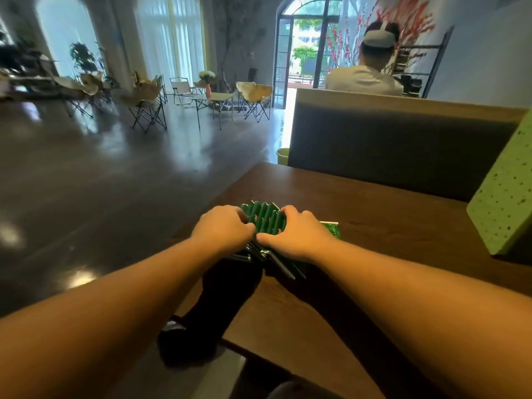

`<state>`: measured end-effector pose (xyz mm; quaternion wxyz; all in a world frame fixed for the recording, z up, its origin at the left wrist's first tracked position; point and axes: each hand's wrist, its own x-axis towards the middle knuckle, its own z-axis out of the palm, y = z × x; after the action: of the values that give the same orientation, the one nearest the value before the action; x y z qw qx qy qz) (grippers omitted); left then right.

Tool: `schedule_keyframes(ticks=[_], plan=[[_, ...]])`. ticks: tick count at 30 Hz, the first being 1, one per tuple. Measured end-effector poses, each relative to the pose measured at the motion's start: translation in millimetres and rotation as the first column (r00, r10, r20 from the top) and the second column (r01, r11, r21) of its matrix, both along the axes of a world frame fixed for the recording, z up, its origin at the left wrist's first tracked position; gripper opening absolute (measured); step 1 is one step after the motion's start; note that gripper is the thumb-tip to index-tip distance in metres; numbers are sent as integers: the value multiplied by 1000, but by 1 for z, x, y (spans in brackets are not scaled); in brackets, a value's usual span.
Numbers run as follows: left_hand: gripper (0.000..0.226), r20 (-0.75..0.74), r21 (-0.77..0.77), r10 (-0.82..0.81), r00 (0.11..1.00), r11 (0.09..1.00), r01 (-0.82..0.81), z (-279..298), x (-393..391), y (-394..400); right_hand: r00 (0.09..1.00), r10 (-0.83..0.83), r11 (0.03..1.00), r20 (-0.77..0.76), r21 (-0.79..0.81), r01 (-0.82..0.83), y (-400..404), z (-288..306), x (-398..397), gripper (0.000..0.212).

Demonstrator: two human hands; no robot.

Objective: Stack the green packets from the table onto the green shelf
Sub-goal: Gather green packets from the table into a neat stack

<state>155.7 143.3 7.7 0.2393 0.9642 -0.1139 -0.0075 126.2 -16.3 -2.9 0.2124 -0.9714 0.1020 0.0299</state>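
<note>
Bare forearms reach over the wooden table [374, 226] as left hand [223, 228] and right hand [296, 234] clasp a fanned bundle of green packets [266, 218]; loosely squeezed, the bundle could splay and spill.

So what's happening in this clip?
A person is gathering a bunch of dark green packets on the brown wooden table, left hand and right hand gripping them from either side. The light green speckled shelf stands to the right, with no packets visible on it yet.
</note>
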Motion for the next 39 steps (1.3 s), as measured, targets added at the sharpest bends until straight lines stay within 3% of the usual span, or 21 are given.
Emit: schedule_keyframes(ticks=[4, 12, 16, 21, 26, 30, 33, 35, 37, 39], plan=[[20, 120, -55, 0, 993, 998, 7, -9, -5, -9, 999, 32, 995, 0, 91, -32, 0, 7, 1, 86], [24, 32, -284, 37, 999, 958, -26, -6, -12, -29, 989, 91, 990, 117, 99, -103, -12, 13, -10, 62], [27, -76, -530, 40, 996, 845, -74, -4, -26, -47, 982, 27, 979, 188, 193, -64, -26, 12, -25, 59], [36, 19, -686, 30, 999, 727, -8, 2, -48, -74, 922, -69, 965, 382, 258, -35, -51, 13, -58, 51], [39, 63, -726, -77, 995, 681, 98, -2, -67, -113, 867, -141, 960, 477, 279, 2, -97, 14, -93, 47], [37, -48, -720, -128, 991, 691, 55, -12, -73, -143, 857, -237, 943, 457, 322, 89, -139, 4, -118, 45], [37, 26, -480, -71, 997, 874, 75, -24, -72, -161, 837, -328, 902, 438, 407, 140, -168, -3, -137, 47], [43, 140, -333, -68, 988, 936, 112, -23, -78, -158, 822, -360, 881, 442, 450, 144, -171, -4, -144, 46], [44, 174, -387, -183, 968, 891, 238, -19, -90, -170, 795, -384, 864, 470, 486, 130, -179, -5, -153, 48], [45, 23, -606, -342, 939, 742, 285, -13, -107, -193, 757, -394, 850, 521, 520, 85, -188, -6, -160, 55]])
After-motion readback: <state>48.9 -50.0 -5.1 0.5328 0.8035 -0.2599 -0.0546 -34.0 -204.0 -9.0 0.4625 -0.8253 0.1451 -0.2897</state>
